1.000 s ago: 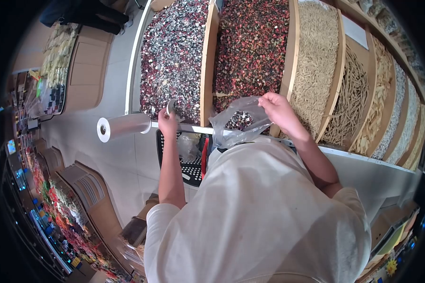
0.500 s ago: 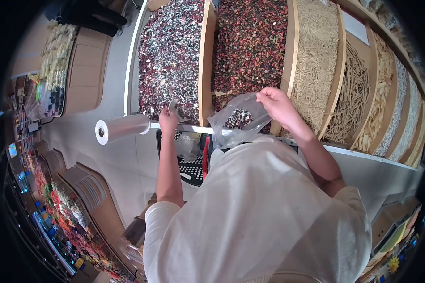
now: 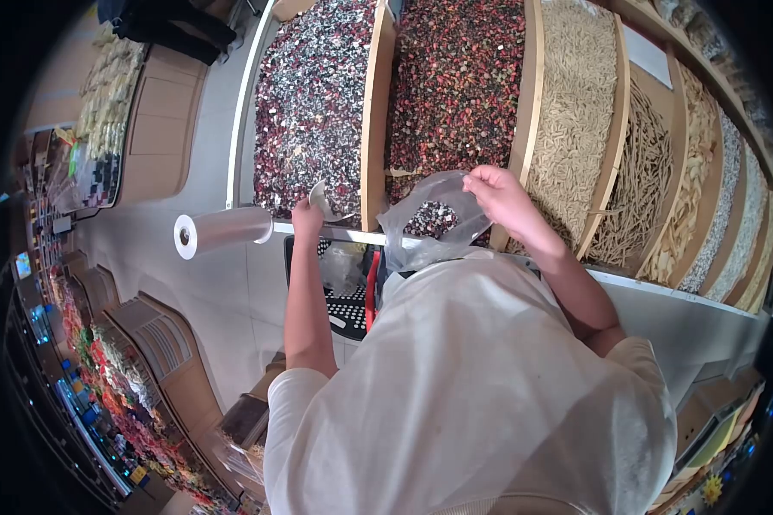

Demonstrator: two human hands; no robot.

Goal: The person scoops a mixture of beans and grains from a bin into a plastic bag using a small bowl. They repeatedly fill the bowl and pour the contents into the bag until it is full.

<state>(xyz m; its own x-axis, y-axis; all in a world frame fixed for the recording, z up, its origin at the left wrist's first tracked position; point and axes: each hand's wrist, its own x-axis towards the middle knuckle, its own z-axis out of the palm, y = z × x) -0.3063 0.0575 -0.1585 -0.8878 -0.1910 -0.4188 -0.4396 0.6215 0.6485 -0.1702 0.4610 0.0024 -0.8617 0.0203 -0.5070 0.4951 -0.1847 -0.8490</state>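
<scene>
Left hand point(image 3: 306, 221): fingers closed round a pale, scoop-like implement point(image 3: 319, 199), at the front edge of the dark-and-white mix point(image 3: 309, 103). Right hand point(image 3: 496, 196): thumb and fingers pinched on the rim of a clear plastic bag point(image 3: 398, 230), its mouth spread before the red-and-black mix point(image 3: 455, 86). One roll of clear film point(image 3: 232, 230), left of the left hand. One black basket point(image 3: 349, 311), below, a crumpled clear bag point(image 3: 343, 268) inside. One white card point(image 3: 648, 57), rear bin; any lettering unreadable from where I stand.
</scene>
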